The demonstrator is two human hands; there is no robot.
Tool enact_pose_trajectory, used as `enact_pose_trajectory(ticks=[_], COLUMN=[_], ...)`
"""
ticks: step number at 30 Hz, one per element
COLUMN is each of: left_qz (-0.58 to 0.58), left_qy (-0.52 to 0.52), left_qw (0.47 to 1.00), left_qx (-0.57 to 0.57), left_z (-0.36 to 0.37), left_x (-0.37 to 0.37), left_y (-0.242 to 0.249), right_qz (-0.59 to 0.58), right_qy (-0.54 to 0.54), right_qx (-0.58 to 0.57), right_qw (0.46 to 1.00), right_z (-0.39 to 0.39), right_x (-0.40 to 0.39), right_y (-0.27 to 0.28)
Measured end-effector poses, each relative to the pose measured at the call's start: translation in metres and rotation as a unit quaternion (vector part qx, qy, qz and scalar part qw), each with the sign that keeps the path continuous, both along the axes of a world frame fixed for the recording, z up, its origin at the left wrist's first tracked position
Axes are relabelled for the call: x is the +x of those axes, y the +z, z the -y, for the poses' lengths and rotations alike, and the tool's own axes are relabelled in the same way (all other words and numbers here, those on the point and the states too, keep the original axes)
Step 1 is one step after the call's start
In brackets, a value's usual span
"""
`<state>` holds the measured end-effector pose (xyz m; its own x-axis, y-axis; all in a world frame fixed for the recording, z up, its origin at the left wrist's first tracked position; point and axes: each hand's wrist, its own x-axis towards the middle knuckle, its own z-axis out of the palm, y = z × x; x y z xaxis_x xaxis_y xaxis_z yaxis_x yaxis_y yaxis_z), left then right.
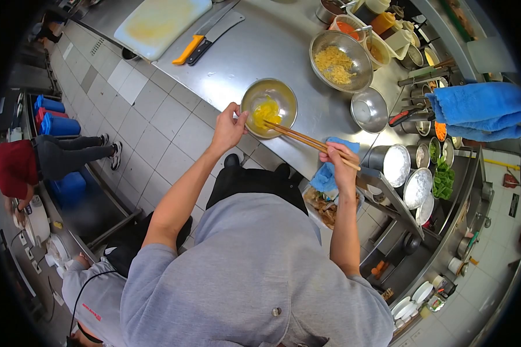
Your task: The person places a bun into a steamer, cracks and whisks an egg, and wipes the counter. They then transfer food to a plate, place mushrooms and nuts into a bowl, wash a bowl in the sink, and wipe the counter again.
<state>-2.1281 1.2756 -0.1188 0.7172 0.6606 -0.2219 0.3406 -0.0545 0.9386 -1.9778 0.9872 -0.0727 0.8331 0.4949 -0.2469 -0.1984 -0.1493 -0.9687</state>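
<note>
My left hand (230, 127) grips the rim of a metal mixing bowl (286, 95) at the front edge of the steel counter. Yellow beaten egg (265, 111) lies in the bottom of the bowl. In my right hand (340, 162) is a pair of long wooden chopsticks (304, 137), slanting down to the left with their tips in the egg. A larger perforated bowl (358, 49) with yellow noodle-like food (334, 65) stands farther back. To its front right is a smaller metal bowl (369, 110).
A cleaver (217, 36) and a knife lie beside a white cutting board (156, 26). Sauce containers line the back right. Blue cloths (480, 107) hang at the right. Two other people are at the left, one in a red shirt (11, 168).
</note>
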Motion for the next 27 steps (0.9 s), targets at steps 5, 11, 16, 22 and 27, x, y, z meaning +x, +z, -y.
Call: enact_pose_trajectory(ticks=[5,11,16,22,27], left_qz=[-0.005,-0.003,0.005,0.018,0.009], left_qy=[0.003,0.004,0.005,0.011,0.007], left_qw=[1.0,1.0,1.0,1.0,1.0], left_qx=[0.011,0.014,0.01,0.01,0.017], left_z=[0.002,0.003,0.005,0.006,0.008], left_x=[0.002,0.004,0.004,0.003,0.002], left_y=[0.004,0.005,0.003,0.001,0.004], right_qz=[-0.007,-0.009,-0.007,-0.005,-0.021], right_qy=[0.031,0.007,-0.013,-0.026,-0.017], right_qx=[0.002,0.013,0.014,0.025,0.014], right_qw=[0.999,1.0,1.0,0.999,1.0], right_z=[0.004,0.004,0.01,0.012,0.01], right_x=[-0.001,-0.004,-0.004,-0.004,-0.003], right_y=[0.002,0.006,0.0,-0.003,0.001])
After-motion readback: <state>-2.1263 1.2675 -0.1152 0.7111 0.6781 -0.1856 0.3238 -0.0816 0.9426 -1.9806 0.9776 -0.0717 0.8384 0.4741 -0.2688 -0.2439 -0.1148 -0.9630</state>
